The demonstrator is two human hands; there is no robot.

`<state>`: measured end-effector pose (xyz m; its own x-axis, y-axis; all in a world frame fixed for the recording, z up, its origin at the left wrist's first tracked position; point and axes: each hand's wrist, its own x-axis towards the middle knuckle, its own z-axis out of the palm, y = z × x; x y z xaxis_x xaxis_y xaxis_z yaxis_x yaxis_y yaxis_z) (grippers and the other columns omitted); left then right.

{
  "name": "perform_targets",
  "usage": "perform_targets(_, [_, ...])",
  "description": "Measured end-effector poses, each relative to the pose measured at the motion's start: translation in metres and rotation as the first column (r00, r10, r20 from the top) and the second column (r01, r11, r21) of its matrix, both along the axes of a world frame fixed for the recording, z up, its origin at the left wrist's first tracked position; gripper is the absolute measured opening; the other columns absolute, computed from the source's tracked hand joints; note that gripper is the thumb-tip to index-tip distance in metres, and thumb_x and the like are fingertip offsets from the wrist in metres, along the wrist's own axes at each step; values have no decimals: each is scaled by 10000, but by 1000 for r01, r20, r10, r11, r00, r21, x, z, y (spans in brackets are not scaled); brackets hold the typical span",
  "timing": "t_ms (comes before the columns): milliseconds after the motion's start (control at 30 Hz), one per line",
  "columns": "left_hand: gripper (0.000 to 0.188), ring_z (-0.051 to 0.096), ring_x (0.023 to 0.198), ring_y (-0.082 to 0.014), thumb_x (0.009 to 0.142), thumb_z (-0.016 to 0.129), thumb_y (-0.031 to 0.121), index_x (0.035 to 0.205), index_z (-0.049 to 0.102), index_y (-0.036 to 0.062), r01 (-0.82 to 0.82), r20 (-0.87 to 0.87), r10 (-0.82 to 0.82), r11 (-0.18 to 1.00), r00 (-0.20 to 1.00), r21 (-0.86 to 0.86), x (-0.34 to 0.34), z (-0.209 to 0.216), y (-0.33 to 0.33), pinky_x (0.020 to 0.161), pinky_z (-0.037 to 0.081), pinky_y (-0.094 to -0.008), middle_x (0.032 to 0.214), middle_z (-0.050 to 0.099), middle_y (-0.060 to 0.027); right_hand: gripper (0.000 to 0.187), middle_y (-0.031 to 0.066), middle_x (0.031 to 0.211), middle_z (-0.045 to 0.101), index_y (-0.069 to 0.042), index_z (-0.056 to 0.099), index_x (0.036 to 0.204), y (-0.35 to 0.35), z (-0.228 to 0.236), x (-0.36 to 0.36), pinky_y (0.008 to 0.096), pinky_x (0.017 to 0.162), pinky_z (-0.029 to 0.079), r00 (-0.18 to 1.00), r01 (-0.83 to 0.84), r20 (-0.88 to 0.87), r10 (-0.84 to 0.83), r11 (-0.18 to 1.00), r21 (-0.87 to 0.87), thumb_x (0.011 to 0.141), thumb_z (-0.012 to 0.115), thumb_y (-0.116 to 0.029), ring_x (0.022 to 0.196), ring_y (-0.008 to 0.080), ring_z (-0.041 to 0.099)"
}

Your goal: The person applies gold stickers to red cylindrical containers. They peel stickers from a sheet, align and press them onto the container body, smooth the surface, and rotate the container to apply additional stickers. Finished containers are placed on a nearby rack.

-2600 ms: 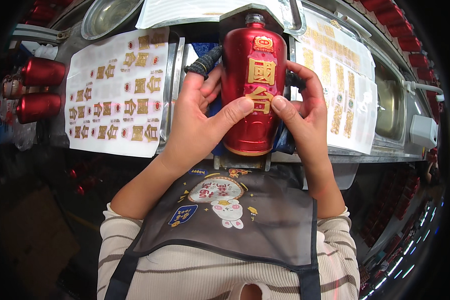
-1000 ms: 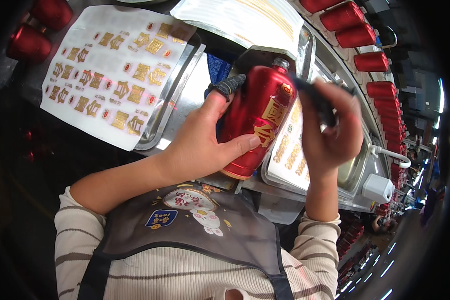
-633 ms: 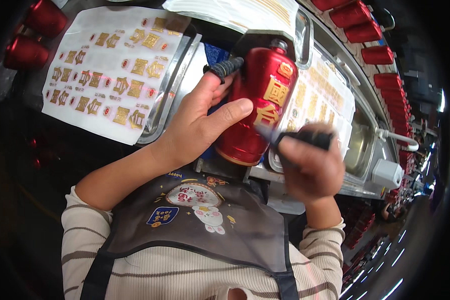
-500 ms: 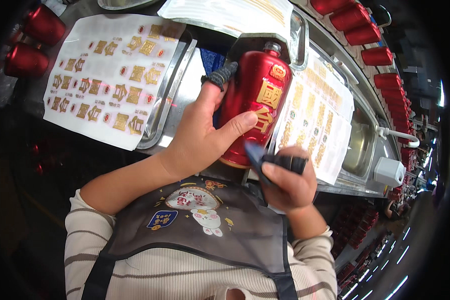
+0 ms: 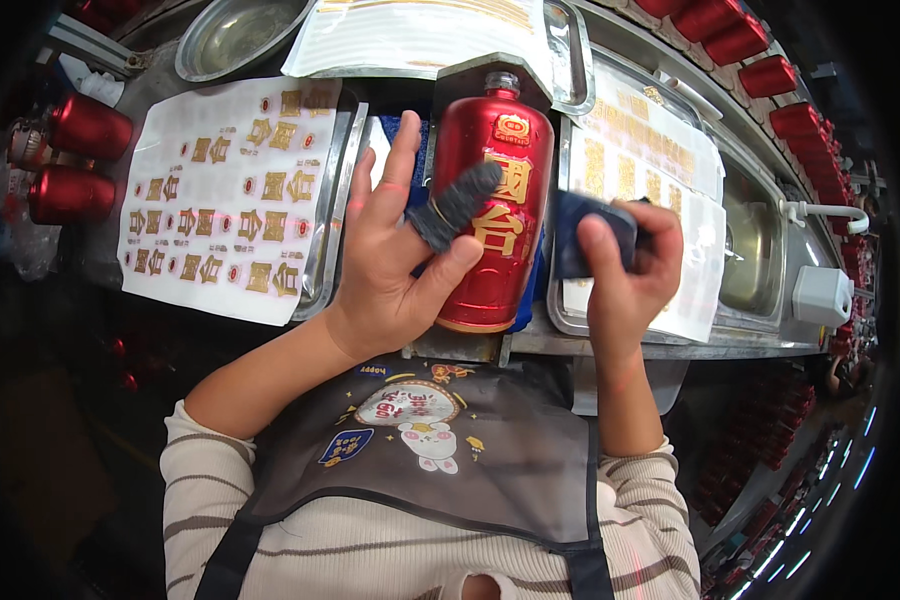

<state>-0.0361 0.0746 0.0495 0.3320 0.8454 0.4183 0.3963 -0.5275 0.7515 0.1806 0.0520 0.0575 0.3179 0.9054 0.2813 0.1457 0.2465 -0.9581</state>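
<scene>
A shiny red bottle (image 5: pixel 485 292) with a clear neck lies in an angular metal cradle (image 5: pixel 470 78), its neck pointing away from me. Gold character decals run down its front. My left hand (image 5: pixel 382 268) is at the bottle's left side, fingers spread; its index finger, in a dark grey finger sleeve (image 5: pixel 458 208), reaches over the decals, and the thumb is by the lower one. To the right of the bottle, my right hand (image 5: pixel 638 275) grips a dark blue flat scraper (image 5: pixel 576 236), slightly blurred and apart from the bottle. Blue cloth (image 5: pixel 417 165) shows beside the bottle.
Decal sheets lie on metal trays, one on the left (image 5: pixel 220 245), another on the right (image 5: pixel 692 265). Farther right are a sink (image 5: pixel 748 275), a white faucet (image 5: pixel 820 222) and a white jug (image 5: pixel 822 296). A metal bowl (image 5: pixel 238 42) and red containers (image 5: pixel 88 126) stand at the left.
My right hand has lifted the scraper away from the bottle's lower part, up and to the right. The left hand has opened out, its sleeved finger swinging over the decals. The view has shifted slightly.
</scene>
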Motion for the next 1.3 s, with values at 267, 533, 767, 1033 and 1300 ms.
perform_targets(267, [222, 267, 1414, -499, 771, 727, 415, 794, 728, 194, 247, -529, -100, 945, 843, 214, -1, 31, 7, 1089, 121, -700, 1551, 285, -271, 146, 14, 882, 615, -15, 582, 987, 15, -7, 5, 201, 721, 473, 971, 24, -229, -63, 985, -170, 889, 686, -42, 788, 65, 571])
perform_targets(533, [245, 273, 1413, -480, 871, 647, 462, 902, 758, 245, 139, -497, 45, 935, 867, 327, -3, 29, 26, 1109, 76, -670, 1546, 315, -250, 174, -12, 771, 601, -28, 593, 859, -12, 14, -19, 178, 597, 409, 972, -224, -141, 187, 920, -323, 891, 707, -155, 660, 28, 518])
perform_targets(767, [359, 198, 1453, -472, 951, 556, 446, 1097, 758, 187, 46, -441, 27, 987, 897, 154, -35, 6, 12, 1106, 22, -669, 1568, 241, -283, 346, 15, 855, 539, -31, 460, 988, -6, -6, -33, 158, 541, 416, 967, -237, -152, 203, 938, -253, 880, 751, -183, 660, 17, 525])
perform_targets(1033, [310, 282, 1395, -508, 896, 635, 403, 839, 729, 113, 126, -398, -5, 952, 917, 278, -7, 26, 38, 1078, 66, -717, 1566, 282, -240, 344, 22, 886, 524, -32, 455, 1010, -8, -6, -32, 154, 528, 418, 973, -221, -114, 199, 945, -242, 890, 737, -187, 667, 21, 526])
perform_targets(1300, [394, 275, 1409, -497, 920, 610, 417, 772, 717, 68, 92, -337, -18, 974, 941, 206, -29, 7, 52, 1103, 56, -679, 1551, 299, -265, 358, 27, 872, 543, -37, 432, 1031, -7, -4, -33, 148, 558, 445, 961, -248, -189, 202, 932, -264, 901, 728, -191, 688, 34, 556])
